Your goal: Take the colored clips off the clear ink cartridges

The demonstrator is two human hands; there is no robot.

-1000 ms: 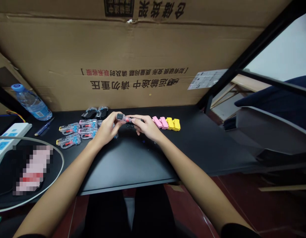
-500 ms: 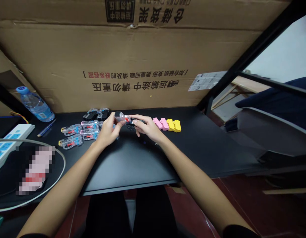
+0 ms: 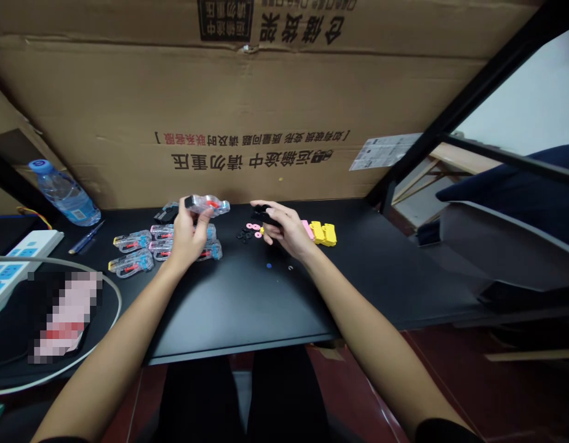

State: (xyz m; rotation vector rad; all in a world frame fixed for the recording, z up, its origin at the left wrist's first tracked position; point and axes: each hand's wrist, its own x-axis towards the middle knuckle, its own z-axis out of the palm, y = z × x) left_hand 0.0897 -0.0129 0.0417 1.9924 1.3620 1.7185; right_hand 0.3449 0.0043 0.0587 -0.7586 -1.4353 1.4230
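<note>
The left hand is raised just above the back half of the desk, its thumb and fingers closed in a pinch on a transparent plastic housing with a black cap at one end and red and blue parts inside. The housing is held up, lying roughly level, over the row of similar pieces. The right hand sits just right of centre near the back edge, its fingers curled and nearly closed around a small black part held at the fingertips; the fingers hide most of it.

Just left of that hand lie small pink rings and black rings on the black desk. A blue bead lies nearer the front. To the right, pink pieces touch a pair of yellow blocks. Transparent housings lie in loose rows left of the left hand, with black-capped pieces behind them.

Toward the left end stand a water bottle, a small blue screwdriver and a white power strip. A large cardboard carton stands upright along the back edge.
</note>
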